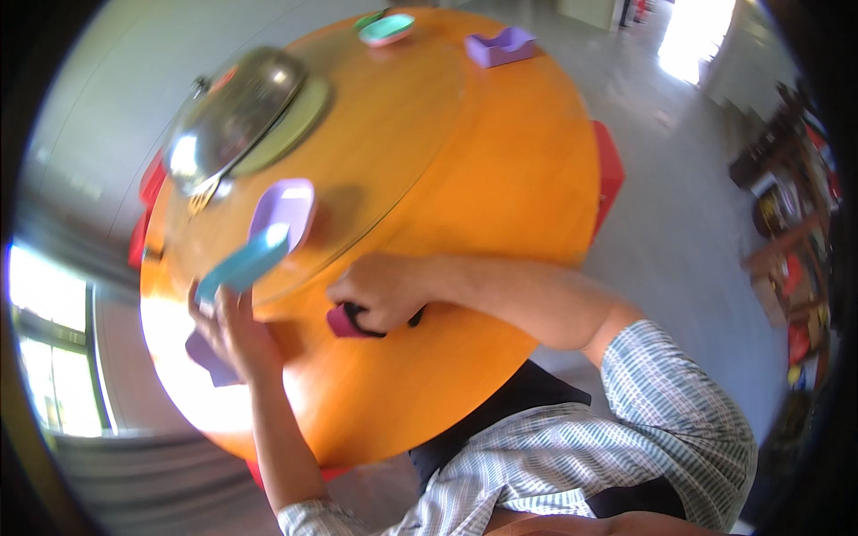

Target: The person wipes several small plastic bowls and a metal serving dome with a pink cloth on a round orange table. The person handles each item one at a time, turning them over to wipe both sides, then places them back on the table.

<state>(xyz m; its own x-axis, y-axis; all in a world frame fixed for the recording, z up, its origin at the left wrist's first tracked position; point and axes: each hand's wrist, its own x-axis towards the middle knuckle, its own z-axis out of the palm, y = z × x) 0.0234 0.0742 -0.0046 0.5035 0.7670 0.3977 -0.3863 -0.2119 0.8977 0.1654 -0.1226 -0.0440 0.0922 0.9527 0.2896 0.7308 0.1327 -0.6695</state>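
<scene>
My left hand [231, 335] grips a translucent blue plastic dish [248, 264], tilted above the table's left side. Behind it, a lavender oval dish [285, 208] sits on the glass turntable [395, 120]. Part of a purple plastic piece [211, 358] shows below my left hand, which covers the rest. On the orange table, my right hand [382, 288] is curled over a magenta and black object [348, 321]. Fingers hide most of that object, so its kind is unclear.
A domed metal food cover [234, 114] rests over a green round board [288, 127] on the turntable. Farther back are a small green-and-pink dish [387, 30] and a purple open box [501, 48]. A red stool [606, 177] stands at the table's right edge [563, 201].
</scene>
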